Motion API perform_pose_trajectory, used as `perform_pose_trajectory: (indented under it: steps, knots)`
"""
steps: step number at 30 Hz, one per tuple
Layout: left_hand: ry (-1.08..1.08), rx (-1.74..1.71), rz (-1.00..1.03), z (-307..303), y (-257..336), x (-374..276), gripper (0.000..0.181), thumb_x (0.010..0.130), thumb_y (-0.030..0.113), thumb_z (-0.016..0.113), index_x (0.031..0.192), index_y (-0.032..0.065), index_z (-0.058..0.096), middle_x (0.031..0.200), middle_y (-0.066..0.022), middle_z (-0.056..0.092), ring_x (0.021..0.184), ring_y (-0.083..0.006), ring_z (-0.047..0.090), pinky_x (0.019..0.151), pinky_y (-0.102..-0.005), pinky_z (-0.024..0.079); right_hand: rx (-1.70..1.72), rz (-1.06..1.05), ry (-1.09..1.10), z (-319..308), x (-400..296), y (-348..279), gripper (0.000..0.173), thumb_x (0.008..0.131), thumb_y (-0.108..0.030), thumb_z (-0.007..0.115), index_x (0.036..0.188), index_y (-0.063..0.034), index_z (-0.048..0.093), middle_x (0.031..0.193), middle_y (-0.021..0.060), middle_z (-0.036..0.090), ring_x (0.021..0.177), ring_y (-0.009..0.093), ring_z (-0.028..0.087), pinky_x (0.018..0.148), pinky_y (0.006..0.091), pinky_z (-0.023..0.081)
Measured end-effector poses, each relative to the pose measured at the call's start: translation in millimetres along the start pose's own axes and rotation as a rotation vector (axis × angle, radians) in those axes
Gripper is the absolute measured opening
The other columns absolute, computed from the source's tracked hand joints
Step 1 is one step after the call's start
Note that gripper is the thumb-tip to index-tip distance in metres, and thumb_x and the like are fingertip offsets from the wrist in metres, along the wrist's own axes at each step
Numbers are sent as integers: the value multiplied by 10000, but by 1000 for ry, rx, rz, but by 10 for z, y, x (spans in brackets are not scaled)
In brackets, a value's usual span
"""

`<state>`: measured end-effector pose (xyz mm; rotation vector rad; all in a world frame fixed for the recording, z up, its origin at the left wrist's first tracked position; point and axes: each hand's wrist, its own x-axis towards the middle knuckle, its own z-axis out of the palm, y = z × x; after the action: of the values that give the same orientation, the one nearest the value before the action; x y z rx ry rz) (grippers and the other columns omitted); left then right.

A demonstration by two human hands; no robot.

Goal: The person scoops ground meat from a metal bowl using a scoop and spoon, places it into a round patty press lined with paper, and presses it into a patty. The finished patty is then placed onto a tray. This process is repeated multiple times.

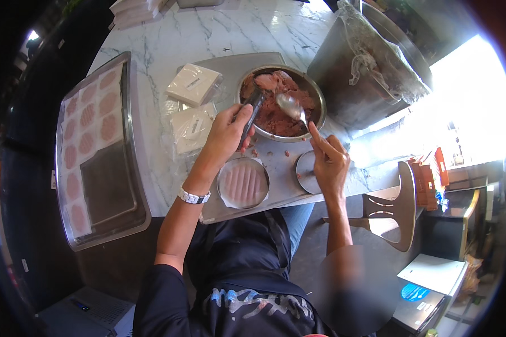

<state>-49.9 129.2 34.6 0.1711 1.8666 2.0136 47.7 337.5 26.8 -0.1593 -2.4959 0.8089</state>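
Note:
My left hand (225, 137) grips the black handle of a scoop (254, 105); its head is over the metal bowl (324, 107) with a lump of ground meat on it. In my right hand (331, 162) is a metal spoon (290, 107), its bowl blurred above the same ground meat (274, 116). Nearer to me, a flat ridged meat patty (242, 183) lies on white paper inside a thin round ring. To its right, partly behind my right hand, sits a round metal piece (307, 175).
A large tray (114, 181) at the left carries several patties on paper squares. Packs of white paper squares (194, 84) lie left of the bowl. A tall metal pot (345, 80) with plastic film stands at the right. A chair (400, 210) is at the lower right.

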Motion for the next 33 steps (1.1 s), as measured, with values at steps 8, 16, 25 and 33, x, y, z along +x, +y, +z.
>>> perform_pose_trajectory:
  steps: [8, 16, 25, 33]
  knots:
    - [-6, 68, 121, 121, -42, -2, 296, 991, 331, 498, 973, 44, 567, 659, -2, 534, 468, -55, 474, 415, -211, 385, 362, 336, -290, -45, 149, 168, 317, 952, -112, 490, 1220, 17, 602, 624, 15, 537, 550, 88, 489, 523, 243, 407]
    - [120, 300, 189, 167, -160, -11, 313, 983, 331, 510, 1045, 34, 588, 640, 14, 530, 470, -53, 489, 418, -217, 389, 603, 333, -177, 126, 235, -75, 356, 930, -43, 501, 1276, -28, 580, 653, -18, 479, 553, 88, 450, 491, 259, 389]
    - [-43, -4, -14, 88, 0, 10, 312, 987, 343, 493, 877, 60, 567, 654, -6, 548, 464, -58, 481, 403, -215, 384, -320, -178, 46, 313, -108, -154, 720, 736, 86, 584, 1377, -231, 502, 829, 49, 515, 620, 216, 610, 534, 373, 514]
    - [128, 178, 101, -77, -102, 78, 290, 941, 320, 578, 931, 31, 594, 640, -3, 561, 486, -63, 505, 420, -226, 394, -534, -129, -148, -256, 70, 67, 488, 767, 50, 570, 1167, -209, 676, 732, 49, 567, 591, 231, 615, 529, 369, 487]
